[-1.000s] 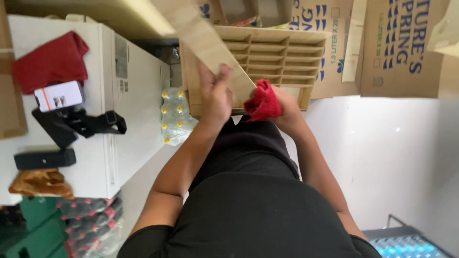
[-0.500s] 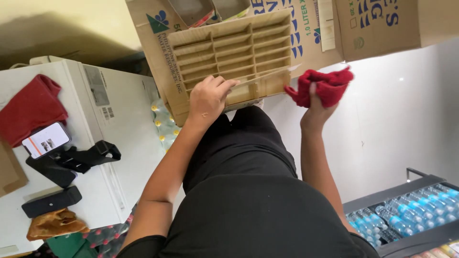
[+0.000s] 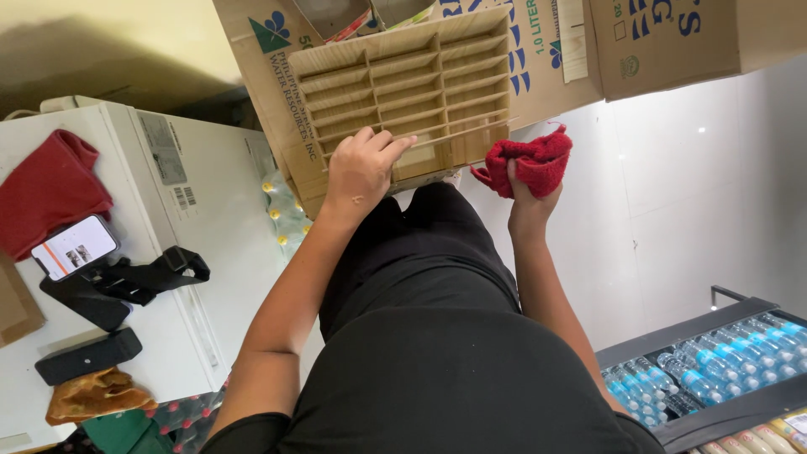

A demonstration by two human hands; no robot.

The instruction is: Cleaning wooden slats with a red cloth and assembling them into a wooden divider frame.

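My left hand (image 3: pixel 361 168) grips the lower edge of a brown cardboard divider grid (image 3: pixel 403 84) with many cells, held up in front of me. Beside the grid's lower right corner, my right hand (image 3: pixel 525 197) is closed around a crumpled red cloth (image 3: pixel 530 160). The cloth sits just apart from the grid. Behind the grid stand printed cardboard boxes (image 3: pixel 639 42). My black clothing fills the lower middle of the view.
A white chest appliance (image 3: pixel 168 252) at left carries a red cloth (image 3: pixel 46 189), a phone (image 3: pixel 74 246), a black strap holder (image 3: pixel 126 282), a black case (image 3: pixel 88 356) and an orange cloth (image 3: pixel 97 393). Water bottles (image 3: pixel 714 370) fill a rack at lower right. White tiled floor (image 3: pixel 672 185) lies to the right.
The divider grid has come down and turned flatter in front of me. My right hand with the red cloth moved from behind the grid out to its right, then slightly lower.
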